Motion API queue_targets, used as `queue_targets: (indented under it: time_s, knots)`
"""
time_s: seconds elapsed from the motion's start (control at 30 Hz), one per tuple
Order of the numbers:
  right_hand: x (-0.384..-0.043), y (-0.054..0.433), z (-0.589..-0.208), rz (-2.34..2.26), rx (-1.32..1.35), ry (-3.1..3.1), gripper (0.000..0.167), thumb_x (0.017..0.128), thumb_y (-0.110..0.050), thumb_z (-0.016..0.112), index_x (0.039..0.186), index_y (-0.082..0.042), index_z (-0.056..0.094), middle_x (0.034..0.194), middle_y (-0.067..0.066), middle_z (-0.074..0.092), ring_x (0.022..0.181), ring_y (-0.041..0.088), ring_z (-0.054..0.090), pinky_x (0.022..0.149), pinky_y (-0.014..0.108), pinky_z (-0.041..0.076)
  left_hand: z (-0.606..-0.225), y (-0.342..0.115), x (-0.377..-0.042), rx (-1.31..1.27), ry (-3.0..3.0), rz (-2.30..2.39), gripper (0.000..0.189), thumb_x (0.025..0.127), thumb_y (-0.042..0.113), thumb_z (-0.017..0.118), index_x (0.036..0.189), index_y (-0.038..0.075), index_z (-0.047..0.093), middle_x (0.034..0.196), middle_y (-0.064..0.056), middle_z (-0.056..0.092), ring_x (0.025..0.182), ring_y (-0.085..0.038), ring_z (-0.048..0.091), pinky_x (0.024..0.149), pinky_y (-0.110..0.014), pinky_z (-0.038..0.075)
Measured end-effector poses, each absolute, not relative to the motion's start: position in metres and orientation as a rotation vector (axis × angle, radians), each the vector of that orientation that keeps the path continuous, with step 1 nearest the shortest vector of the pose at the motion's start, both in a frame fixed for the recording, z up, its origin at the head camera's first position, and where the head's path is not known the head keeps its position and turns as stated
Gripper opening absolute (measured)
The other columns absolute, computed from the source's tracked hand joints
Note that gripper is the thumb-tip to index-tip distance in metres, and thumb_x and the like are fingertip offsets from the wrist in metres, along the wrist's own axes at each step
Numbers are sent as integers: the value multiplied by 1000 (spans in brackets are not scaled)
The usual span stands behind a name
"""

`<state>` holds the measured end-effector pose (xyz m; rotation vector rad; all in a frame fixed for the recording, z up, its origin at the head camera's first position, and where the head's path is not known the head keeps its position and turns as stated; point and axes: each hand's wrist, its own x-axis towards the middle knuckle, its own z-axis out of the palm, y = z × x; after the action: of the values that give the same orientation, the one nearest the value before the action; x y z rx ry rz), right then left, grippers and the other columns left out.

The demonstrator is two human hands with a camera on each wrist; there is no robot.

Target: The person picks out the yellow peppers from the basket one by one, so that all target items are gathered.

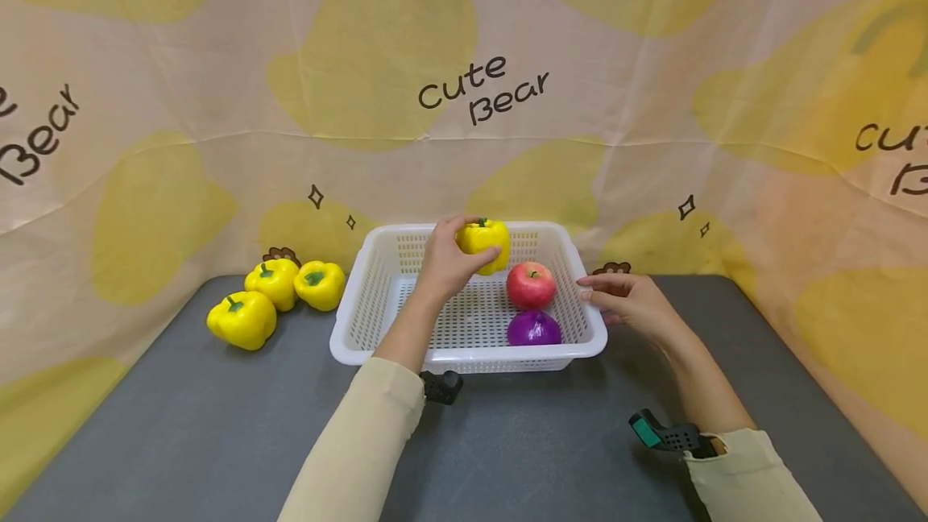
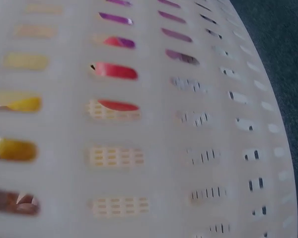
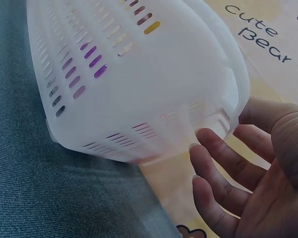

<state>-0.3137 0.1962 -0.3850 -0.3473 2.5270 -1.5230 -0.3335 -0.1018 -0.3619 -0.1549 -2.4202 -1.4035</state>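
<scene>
My left hand [image 1: 444, 263] grips a yellow bell pepper [image 1: 497, 238] between thumb and fingers, inside the back part of a white perforated plastic basket [image 1: 500, 354]. A red apple [image 1: 532, 287] and a purple onion [image 1: 535, 329] sit in the basket's right half. My right hand [image 1: 632, 301] holds the basket's right rim, its other fingers loosely curled below the rim in the right wrist view. The left wrist view faces the basket wall [image 2: 69, 124], and bits of the pepper, apple and onion show through its slots.
Several yellow bell peppers [image 1: 242, 321] stand close together on the grey table [image 1: 522, 441], left of the basket. Behind the table hangs a patterned cloth [image 1: 391, 55] with "cute Bear" lettering. Each wrist wears a black band [image 1: 674, 435].
</scene>
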Motion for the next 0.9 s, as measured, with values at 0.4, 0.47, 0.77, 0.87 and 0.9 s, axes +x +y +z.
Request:
queue_targets:
  time_s: [0.4, 0.47, 0.77, 0.87, 0.9]
  knots:
    - [-315, 197, -387, -1520, -376, 2524, 50, 95, -35, 70, 132, -2, 65, 133, 23, 61, 100, 21, 71, 81, 39, 63, -349, -98, -324, -230, -2358, -1410, 53, 83, 26, 82, 133, 19, 66, 136, -14, 55, 123, -31, 55, 101, -42, 56]
    - [-315, 196, -387, -1520, -379, 2525, 50, 95, -35, 70, 132, -2, 65, 132, 23, 61, 100, 21, 71, 81, 40, 63, -346, -99, -320, -236, -2351, -1410, 53, 83, 25, 82, 133, 18, 66, 137, -14, 54, 123, -31, 54, 101, -42, 56]
    - [-313, 195, -386, -1532, -392, 2529, 49, 95, -34, 70, 132, -1, 65, 130, 24, 61, 99, 22, 72, 81, 41, 63, -335, -102, -298, -258, -2328, -1416, 52, 85, 23, 81, 134, 18, 66, 139, -13, 52, 125, -30, 54, 101, -41, 56]
    - [-312, 196, -386, -1524, -388, 2537, 50, 95, -34, 70, 132, -2, 65, 130, 23, 61, 99, 22, 71, 81, 41, 63, -330, -104, -290, -269, -2309, -1416, 51, 84, 22, 81, 133, 17, 67, 137, -11, 53, 124, -29, 54, 101, -41, 56]
    - [-312, 196, -386, -1519, -388, 2541, 50, 95, -35, 70, 132, -2, 65, 130, 23, 61, 99, 22, 71, 81, 41, 63, -328, -104, -287, -273, -2303, -1414, 52, 84, 22, 82, 133, 17, 67, 137, -10, 54, 124, -28, 54, 101, -40, 56]
